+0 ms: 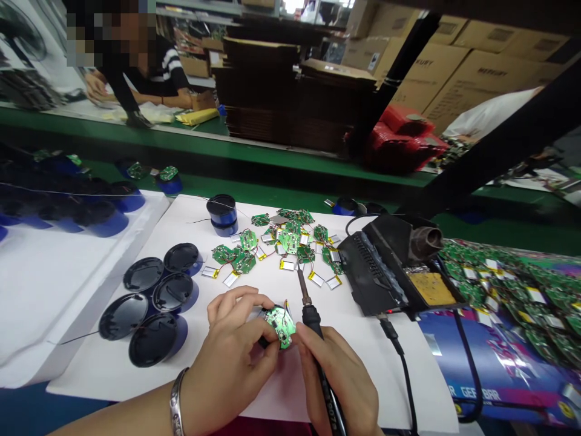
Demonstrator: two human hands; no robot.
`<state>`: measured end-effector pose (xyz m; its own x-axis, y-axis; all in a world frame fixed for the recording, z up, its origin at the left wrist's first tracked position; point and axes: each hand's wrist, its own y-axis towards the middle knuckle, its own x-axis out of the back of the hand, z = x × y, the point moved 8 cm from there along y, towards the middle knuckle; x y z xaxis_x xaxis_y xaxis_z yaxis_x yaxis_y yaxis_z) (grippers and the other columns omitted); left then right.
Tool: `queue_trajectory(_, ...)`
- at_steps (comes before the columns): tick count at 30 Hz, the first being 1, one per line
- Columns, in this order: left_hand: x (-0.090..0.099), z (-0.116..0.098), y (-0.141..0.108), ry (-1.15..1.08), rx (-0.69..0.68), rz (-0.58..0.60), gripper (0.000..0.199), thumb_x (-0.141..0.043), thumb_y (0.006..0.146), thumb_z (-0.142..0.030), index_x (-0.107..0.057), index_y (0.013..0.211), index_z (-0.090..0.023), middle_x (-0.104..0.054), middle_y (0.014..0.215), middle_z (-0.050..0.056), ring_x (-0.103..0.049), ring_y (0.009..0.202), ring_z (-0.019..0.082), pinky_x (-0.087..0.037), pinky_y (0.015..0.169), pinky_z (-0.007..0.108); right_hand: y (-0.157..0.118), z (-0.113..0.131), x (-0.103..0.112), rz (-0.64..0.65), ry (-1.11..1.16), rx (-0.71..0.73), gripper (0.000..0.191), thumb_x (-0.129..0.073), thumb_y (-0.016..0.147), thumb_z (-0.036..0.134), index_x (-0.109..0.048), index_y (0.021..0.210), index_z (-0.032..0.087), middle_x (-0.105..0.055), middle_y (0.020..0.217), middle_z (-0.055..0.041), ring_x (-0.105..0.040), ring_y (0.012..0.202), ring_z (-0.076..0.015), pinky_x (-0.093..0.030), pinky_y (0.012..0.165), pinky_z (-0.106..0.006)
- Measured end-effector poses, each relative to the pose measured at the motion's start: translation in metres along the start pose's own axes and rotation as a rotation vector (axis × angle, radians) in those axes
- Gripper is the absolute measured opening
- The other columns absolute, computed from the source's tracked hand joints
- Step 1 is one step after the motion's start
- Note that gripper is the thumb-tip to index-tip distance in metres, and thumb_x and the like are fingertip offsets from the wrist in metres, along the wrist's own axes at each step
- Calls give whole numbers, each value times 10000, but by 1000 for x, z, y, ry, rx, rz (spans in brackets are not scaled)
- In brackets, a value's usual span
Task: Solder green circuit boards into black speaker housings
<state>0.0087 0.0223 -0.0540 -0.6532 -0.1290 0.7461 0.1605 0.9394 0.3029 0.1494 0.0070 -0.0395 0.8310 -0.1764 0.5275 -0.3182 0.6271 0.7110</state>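
Note:
My left hand [240, 345], with a silver bracelet at the wrist, grips a green circuit board [287, 329] by its left edge; a dark rounded part shows beneath the board. In my right hand [342, 375] is a soldering iron [311, 315], held like a pen. Its metal tip points up and away, beyond the board and close to a small silver battery [287, 265]. The fingertips of my right hand are at the board's right edge; whether they touch it I cannot tell. Beyond my hands lies a heap of green circuit boards [290, 241] with wired batteries.
Several dark blue round housings [154, 339] stand at left, beside a white tray [91, 266]. A black soldering station [374, 266] with a yellow sponge [430, 287] sits right, its cable [403, 369] running forward. More boards [512, 303] lie far right. Another person [149, 79] sits across the bench.

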Motion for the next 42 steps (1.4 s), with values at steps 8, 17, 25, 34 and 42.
queue_trajectory(8,-5,3,1,-13,85,64,152,-591,766,-125,-657,691,-239,-640,1080,51,-461,1140,327,-347,909,550,-12,-28,27,-182,5,-556,239,-667,886,277,-648,1113,205,-752,838,-18,-743,724,-167,-613,668,-210)
queue_trajectory(17,-9,1,-1,-30,113,55,140,-566,747,-86,-598,700,-213,-613,1062,66,-470,1124,322,-345,910,547,15,-28,58,-284,13,-417,43,-681,839,218,-671,873,194,-652,689,20,-607,515,-94,-498,482,-186)
queue_trajectory(25,-11,0,-3,-19,156,59,136,-555,746,-80,-576,702,-206,-583,1064,74,-452,1144,317,-338,892,512,21,-25,50,-137,58,-346,78,-624,844,201,-560,801,208,-590,652,32,-570,526,-94,-425,445,-182)
queue_trajectory(34,-14,5,-1,-57,240,115,157,-549,738,-78,-594,666,-211,-584,1043,55,-460,1162,298,-337,891,477,27,-25,43,18,64,-331,120,-577,855,180,-497,779,226,-504,598,61,-474,467,-90,-391,432,-211)
queue_trajectory(42,-15,7,1,-70,250,121,161,-545,731,-71,-586,655,-206,-582,1025,53,-466,1155,288,-335,896,471,31,-25,37,87,-3,-311,138,-559,852,201,-472,750,229,-479,579,63,-460,470,-98,-376,459,-230)
